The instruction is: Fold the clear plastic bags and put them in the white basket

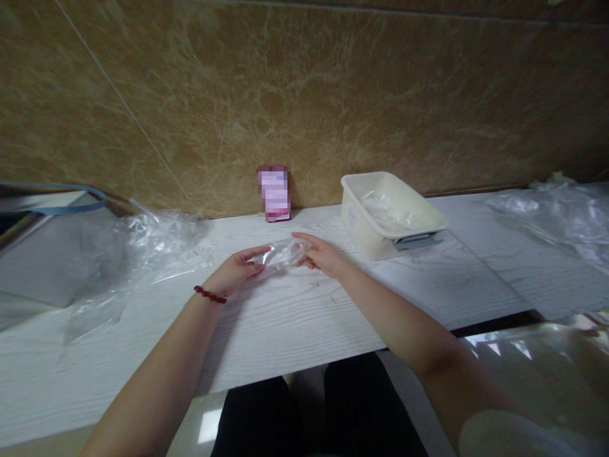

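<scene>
Pinching a crumpled clear plastic bag [281, 255] between them, the left hand [239, 270] grips one end; the right hand [320, 254] grips the other.

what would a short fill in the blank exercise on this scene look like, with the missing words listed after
1. The clear plastic is held between the left grip and the ____ grip.
2. The dark red bracelet is worn on the ____ wrist.
3. Behind the red-edged object rises a brown, marble-patterned ____.
4. Inside the cream bin lies more clear, crinkled ____.

Missing words: right; left; wall; plastic.
</scene>
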Demonstrator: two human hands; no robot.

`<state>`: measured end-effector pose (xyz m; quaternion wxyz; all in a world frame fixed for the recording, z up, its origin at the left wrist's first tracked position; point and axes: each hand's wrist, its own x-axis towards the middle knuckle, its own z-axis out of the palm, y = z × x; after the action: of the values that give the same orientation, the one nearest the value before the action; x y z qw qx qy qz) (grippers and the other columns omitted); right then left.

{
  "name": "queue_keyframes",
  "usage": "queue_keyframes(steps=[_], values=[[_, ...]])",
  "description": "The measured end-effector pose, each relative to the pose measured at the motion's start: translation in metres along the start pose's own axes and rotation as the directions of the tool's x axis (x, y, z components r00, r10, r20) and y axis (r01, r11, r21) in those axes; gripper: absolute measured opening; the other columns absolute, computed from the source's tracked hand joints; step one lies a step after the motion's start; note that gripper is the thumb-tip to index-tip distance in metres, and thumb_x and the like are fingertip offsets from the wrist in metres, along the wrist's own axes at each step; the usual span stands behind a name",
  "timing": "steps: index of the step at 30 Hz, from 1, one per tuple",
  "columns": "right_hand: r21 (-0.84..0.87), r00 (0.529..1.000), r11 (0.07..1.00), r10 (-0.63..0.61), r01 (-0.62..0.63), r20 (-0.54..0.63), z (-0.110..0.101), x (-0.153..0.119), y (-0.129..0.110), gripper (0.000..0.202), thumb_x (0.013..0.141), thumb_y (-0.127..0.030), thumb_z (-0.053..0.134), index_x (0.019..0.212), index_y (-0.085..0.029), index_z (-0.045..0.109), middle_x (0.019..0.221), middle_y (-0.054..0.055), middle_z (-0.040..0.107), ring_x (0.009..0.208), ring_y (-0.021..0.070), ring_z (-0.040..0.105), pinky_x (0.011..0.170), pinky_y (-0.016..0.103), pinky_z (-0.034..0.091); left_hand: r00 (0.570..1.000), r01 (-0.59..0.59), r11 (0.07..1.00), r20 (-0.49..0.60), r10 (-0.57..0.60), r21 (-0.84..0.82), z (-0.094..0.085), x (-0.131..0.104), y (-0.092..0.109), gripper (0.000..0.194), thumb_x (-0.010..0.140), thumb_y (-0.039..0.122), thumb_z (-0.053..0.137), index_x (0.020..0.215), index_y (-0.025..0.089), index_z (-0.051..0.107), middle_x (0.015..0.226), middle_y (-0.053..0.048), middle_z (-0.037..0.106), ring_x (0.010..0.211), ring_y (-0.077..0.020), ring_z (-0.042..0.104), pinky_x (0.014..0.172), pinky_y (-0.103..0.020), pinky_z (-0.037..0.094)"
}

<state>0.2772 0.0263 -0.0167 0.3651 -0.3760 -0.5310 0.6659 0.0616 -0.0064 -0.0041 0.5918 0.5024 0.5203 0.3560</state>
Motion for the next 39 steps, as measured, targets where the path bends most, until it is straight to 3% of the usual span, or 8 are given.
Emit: queue_keyframes(steps=[3, 6, 10, 14, 17, 21, 26, 39], values=[[0.085, 0.998, 0.995, 0.059, -0.060, 0.012, -0.001, 0.001, -0.001, 0.034, 0.073, -0.014, 0.038, 0.101, -0.022, 0.056, 0.104, 0.004, 0.055, 0.057, 0.0069, 0.057, 0.035, 0.015, 0.026, 1.000, -0.023, 0.999, 0.017, 0.022, 0.048, 0.000, -0.002, 0.002, 0.062, 0.058, 0.021, 0.065, 0.117, 0.016, 0.047, 0.062, 0.003, 0.055, 0.051, -0.0050, 0.045, 0.048, -0.017, 0.034], [0.122, 0.996, 0.989, 0.086, -0.082, -0.023, -0.002, 0.002, -0.002, 0.031, 0.080, -0.026, 0.034, 0.091, -0.017, 0.061, 0.102, 0.006, 0.056, 0.054, 0.0063, 0.053, 0.037, 0.017, 0.030, 0.999, -0.042, 0.998, 0.033, 0.040, 0.048, 0.000, -0.004, 0.004, 0.066, 0.058, 0.021, 0.064, 0.120, 0.017, 0.043, 0.063, 0.003, 0.055, 0.051, -0.0050, 0.044, 0.048, -0.017, 0.034], [-0.064, 0.996, 0.998, -0.006, 0.000, -0.089, -0.001, 0.003, 0.003, 0.026, 0.072, -0.032, 0.054, 0.092, -0.017, 0.062, 0.085, 0.003, 0.061, 0.052, 0.0040, 0.047, 0.044, 0.016, 0.034, 0.998, -0.060, 0.998, 0.023, 0.059, 0.016, 0.001, -0.002, 0.003, 0.066, 0.058, 0.024, 0.065, 0.120, 0.018, 0.043, 0.073, 0.000, 0.058, 0.056, -0.0060, 0.047, 0.052, -0.017, 0.036], [-0.153, 0.990, 0.984, -0.109, 0.095, -0.088, 0.000, 0.004, 0.007, 0.032, 0.063, -0.027, 0.064, 0.093, -0.016, 0.061, 0.079, 0.001, 0.061, 0.062, 0.0063, 0.051, 0.055, 0.018, 0.040, 0.990, -0.081, 0.995, -0.107, 0.087, 0.058, 0.006, 0.002, -0.001, 0.056, 0.062, 0.036, 0.062, 0.114, 0.018, 0.051, 0.059, 0.003, 0.054, 0.045, -0.0041, 0.039, 0.043, -0.016, 0.030], [-0.150, 0.988, 0.984, -0.111, 0.095, -0.103, 0.001, 0.005, 0.009, 0.032, 0.061, -0.026, 0.066, 0.091, -0.015, 0.061, 0.075, 0.001, 0.061, 0.060, 0.0068, 0.051, 0.056, 0.020, 0.042, 0.981, -0.116, 0.990, -0.145, 0.128, 0.086, 0.010, 0.003, -0.003, 0.059, 0.061, 0.039, 0.063, 0.114, 0.016, 0.051, 0.048, 0.006, 0.048, 0.039, -0.0034, 0.035, 0.039, -0.017, 0.026], [-0.183, 0.991, 0.980, -0.098, 0.080, -0.087, 0.000, 0.006, 0.012, 0.041, 0.058, -0.022, 0.068, 0.097, -0.016, 0.059, 0.063, -0.002, 0.058, 0.053, 0.0066, 0.050, 0.053, 0.021, 0.043, 0.984, -0.109, 0.989, -0.132, 0.122, 0.100, 0.009, 0.002, -0.003, 0.066, 0.058, 0.035, 0.066, 0.118, 0.016, 0.046, 0.050, 0.004, 0.052, 0.041, -0.0045, 0.040, 0.042, -0.017, 0.030], [-0.181, 0.993, 0.979, -0.107, 0.097, -0.048, -0.002, 0.005, 0.011, 0.051, 0.056, -0.019, 0.070, 0.105, -0.019, 0.054, 0.066, -0.002, 0.058, 0.057, 0.0079, 0.052, 0.055, 0.021, 0.044, 0.987, -0.105, 0.987, -0.110, 0.118, 0.120, 0.004, 0.002, -0.001, 0.070, 0.057, 0.030, 0.067, 0.122, 0.018, 0.042, 0.066, 0.001, 0.059, 0.050, -0.0058, 0.047, 0.048, -0.018, 0.037], [-0.203, 0.992, 0.971, -0.129, 0.123, -0.015, -0.009, 0.000, 0.005, 0.074, 0.059, -0.024, 0.069, 0.125, -0.025, 0.036, 0.058, -0.006, 0.051, 0.052, 0.0056, 0.046, 0.057, 0.020, 0.041, 0.984, -0.165, 0.980, -0.047, 0.171, 0.108, 0.001, -0.001, 0.003, 0.075, 0.059, 0.028, 0.066, 0.126, 0.017, 0.035, 0.068, 0.002, 0.057, 0.055, -0.0068, 0.049, 0.055, -0.020, 0.040]])
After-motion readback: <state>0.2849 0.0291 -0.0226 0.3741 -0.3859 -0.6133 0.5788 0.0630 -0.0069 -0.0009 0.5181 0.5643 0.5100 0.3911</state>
